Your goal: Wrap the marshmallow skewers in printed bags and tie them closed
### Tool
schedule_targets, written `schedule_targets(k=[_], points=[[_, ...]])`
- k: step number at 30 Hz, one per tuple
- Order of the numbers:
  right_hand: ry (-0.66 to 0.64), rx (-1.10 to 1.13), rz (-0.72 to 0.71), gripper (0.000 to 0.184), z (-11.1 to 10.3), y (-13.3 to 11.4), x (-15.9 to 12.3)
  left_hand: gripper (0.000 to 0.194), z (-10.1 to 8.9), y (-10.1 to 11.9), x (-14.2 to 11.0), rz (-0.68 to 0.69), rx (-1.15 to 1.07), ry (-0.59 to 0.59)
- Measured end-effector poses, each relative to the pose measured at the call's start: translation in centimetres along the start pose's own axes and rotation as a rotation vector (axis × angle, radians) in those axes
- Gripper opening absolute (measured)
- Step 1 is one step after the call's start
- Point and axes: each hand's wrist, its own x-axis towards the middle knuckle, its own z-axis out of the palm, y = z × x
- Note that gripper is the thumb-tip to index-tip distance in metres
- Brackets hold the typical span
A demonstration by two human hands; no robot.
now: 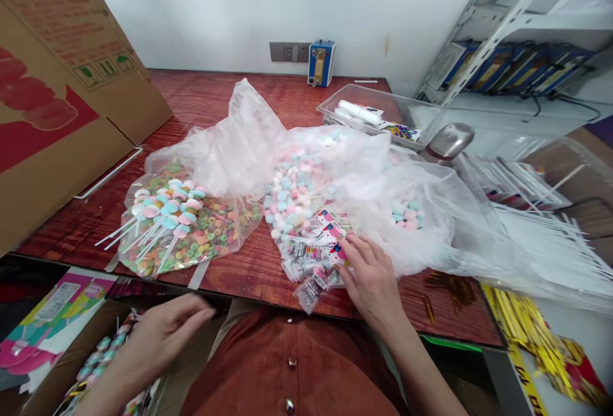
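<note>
My right hand rests at the table's front edge with its fingers stretched over a pile of small clear printed packets. Its fingertips touch the packets and grip none that I can see. My left hand, slightly blurred, hovers in front of the table edge, thumb apart from loosely bent fingers, with nothing visible in it. Below it stands an open carton with pastel candy sticks inside. Left of the packets, a bunch of pink, blue and white candies on white sticks lies on a clear bag of colourful rings.
Clear bags of pastel balls lie mid-table. Behind stand a clear plastic tub, a metal cup and a blue box. A large carton is at left; white sticks and gold ties are at right.
</note>
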Motion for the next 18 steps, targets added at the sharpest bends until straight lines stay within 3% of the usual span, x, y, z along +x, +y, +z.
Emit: schedule_targets(k=[2, 4, 8, 13, 18], points=[[-0.07, -0.093, -0.029, 0.036, 0.5, -0.2, 0.6, 0.023, 3.0, 4.4, 3.3, 0.251, -0.047, -0.034], [-0.101, -0.134, -0.02, 0.028, 0.9, -0.2, 0.9, 0.025, 6.2, 7.0, 6.3, 0.481, -0.017, -0.046], [-0.075, -0.092, 0.023, 0.014, 1.7, 0.2, 0.8, 0.027, 10.5, 7.5, 11.2, 0.598, 0.057, -0.005], [0.014, -0.048, 0.085, 0.034, 2.4, 0.3, 1.2, 0.018, 11.0, 7.3, 14.6, 0.603, 0.011, 0.028], [0.136, 0.029, 0.19, 0.027, 3.3, 0.4, 1.8, 0.018, 10.4, 8.2, 15.0, 0.594, 0.04, 0.038]])
